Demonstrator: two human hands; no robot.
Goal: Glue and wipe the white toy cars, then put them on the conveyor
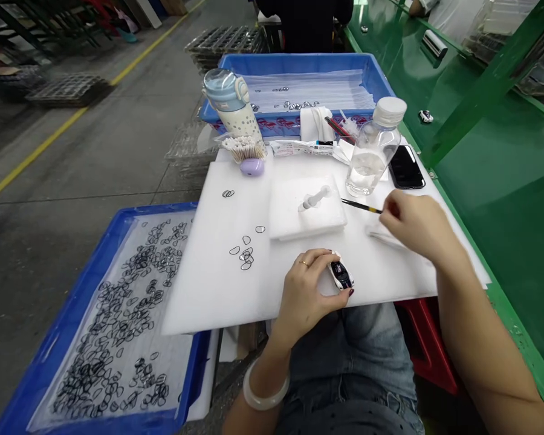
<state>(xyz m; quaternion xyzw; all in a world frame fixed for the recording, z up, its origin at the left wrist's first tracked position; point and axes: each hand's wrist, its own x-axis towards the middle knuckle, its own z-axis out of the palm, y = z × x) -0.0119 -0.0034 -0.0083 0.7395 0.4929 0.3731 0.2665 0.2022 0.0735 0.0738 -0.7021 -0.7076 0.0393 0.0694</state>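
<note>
My left hand [306, 290] holds a small white toy car [341, 275] with a dark top between thumb and fingers, low over the front edge of the white foam board [226, 296]. To the right, my right hand [410, 223] is closed in a pinch at the rear end of black tweezers [361, 206] with a yellow band. Their tips point left, beside a raised foam block [306, 223] with a white syringe-like tube [315, 198] lying on it. Several thin black rings [246, 257] lie loose left of my left hand. A white cloth [387, 237] lies beneath my right hand.
A clear bottle [367, 163], a phone [407, 167], cotton swabs [242, 147], a purple case [252, 167] and a tumbler [233, 109] stand around the board. Blue trays [90, 272] with rings lie left and behind. Another person [310, 24] sits beyond.
</note>
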